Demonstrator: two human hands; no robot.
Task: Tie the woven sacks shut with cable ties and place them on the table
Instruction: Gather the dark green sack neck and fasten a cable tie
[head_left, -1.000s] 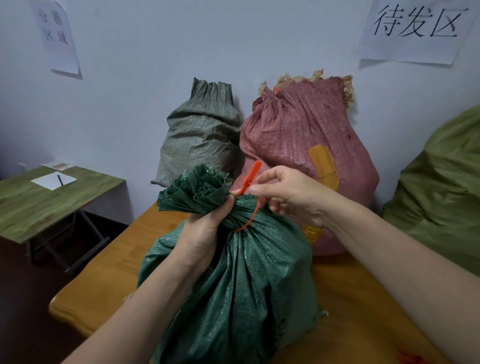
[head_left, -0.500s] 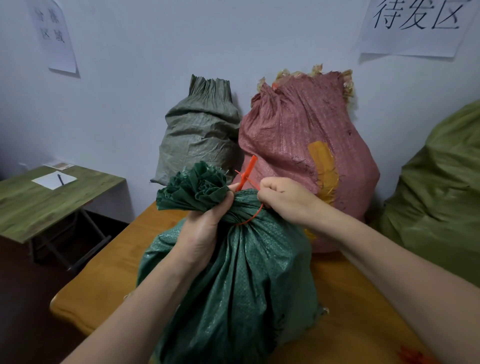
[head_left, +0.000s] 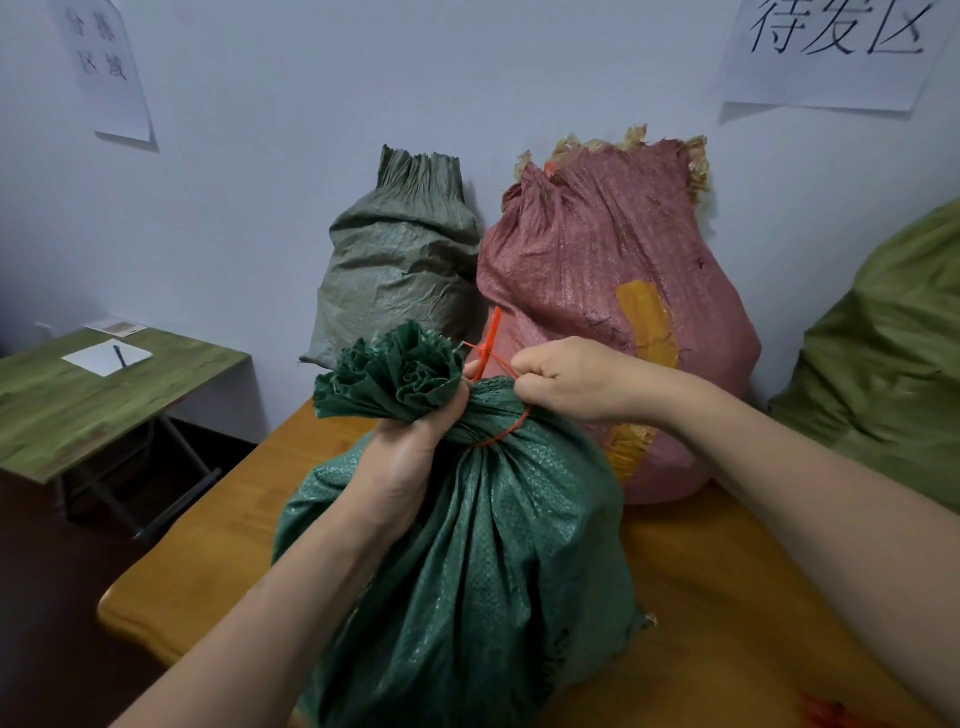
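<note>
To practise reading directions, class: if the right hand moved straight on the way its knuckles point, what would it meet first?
Probably the orange cable tie just ahead of the right hand, then the left hand gripping the neck of the green sack; depth is unclear.

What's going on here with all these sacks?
A person is tying a dark green woven sack shut on the wooden table. The left hand grips the gathered neck, and the right hand pinches the orange cable tie looped round that neck. The loop does not look fully tight yet. A grey-green sack and a red sack stand behind, against the wall.
</note>
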